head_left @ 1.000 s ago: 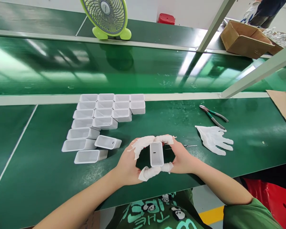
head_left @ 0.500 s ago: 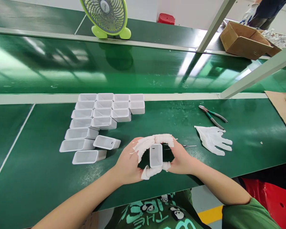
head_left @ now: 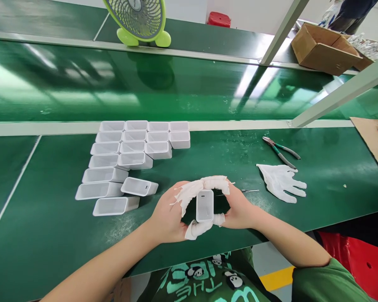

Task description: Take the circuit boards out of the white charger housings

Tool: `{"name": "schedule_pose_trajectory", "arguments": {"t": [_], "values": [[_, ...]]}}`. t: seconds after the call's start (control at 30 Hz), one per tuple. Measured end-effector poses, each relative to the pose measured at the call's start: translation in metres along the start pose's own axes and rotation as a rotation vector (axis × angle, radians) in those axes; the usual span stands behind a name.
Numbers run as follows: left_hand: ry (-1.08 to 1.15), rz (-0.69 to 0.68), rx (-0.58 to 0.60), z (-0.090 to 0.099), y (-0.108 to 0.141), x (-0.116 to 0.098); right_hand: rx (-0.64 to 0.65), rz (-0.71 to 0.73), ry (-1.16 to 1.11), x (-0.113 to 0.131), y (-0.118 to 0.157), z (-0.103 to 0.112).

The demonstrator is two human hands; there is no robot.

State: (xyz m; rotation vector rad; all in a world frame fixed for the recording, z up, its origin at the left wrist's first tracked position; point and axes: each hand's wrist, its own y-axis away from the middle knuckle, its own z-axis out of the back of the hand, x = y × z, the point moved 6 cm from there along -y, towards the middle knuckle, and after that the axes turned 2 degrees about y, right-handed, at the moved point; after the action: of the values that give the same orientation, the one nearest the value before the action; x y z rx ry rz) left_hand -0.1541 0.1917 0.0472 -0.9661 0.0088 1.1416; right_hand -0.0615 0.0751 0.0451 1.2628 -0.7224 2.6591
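A small white rectangular plastic box [head_left: 204, 206] with a slot near its far end is held between both hands, its open side facing up at me. My left hand [head_left: 176, 214] closes on it from the left, thumb at the near end and fingers at the far end. My right hand [head_left: 234, 205] grips the same ends from the right. White wraps cover the fingertips and thumbs of both hands. Behind the right hand, a thin metal tool [head_left: 248, 191] is partly hidden. A loose slotted white box [head_left: 140, 187] lies left of my hands.
Several white boxes [head_left: 135, 160] stand in rows on the green bench [head_left: 63, 247]. Pliers [head_left: 280, 152] and a white glove [head_left: 282, 182] lie at right. A green fan [head_left: 141, 21] and a cardboard box [head_left: 326, 48] stand on the back ledge. Someone's dark-clothed legs [head_left: 354, 14] show beyond.
The whole view shifts slightly as the camera moves. Both hands keep the same grip on the white box.
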Motion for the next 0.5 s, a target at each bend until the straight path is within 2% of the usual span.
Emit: {"name": "schedule_pose_trajectory", "arguments": {"t": [0.3,0.5], "values": [[0.042,0.027,-0.023,0.004,-0.004,-0.001,-0.033,0.035,-0.02,0.003,0.0,0.003],[0.236,0.248,0.077,0.001,-0.003,0.01,-0.137,-0.027,-0.069,-0.001,0.003,0.009]]}}
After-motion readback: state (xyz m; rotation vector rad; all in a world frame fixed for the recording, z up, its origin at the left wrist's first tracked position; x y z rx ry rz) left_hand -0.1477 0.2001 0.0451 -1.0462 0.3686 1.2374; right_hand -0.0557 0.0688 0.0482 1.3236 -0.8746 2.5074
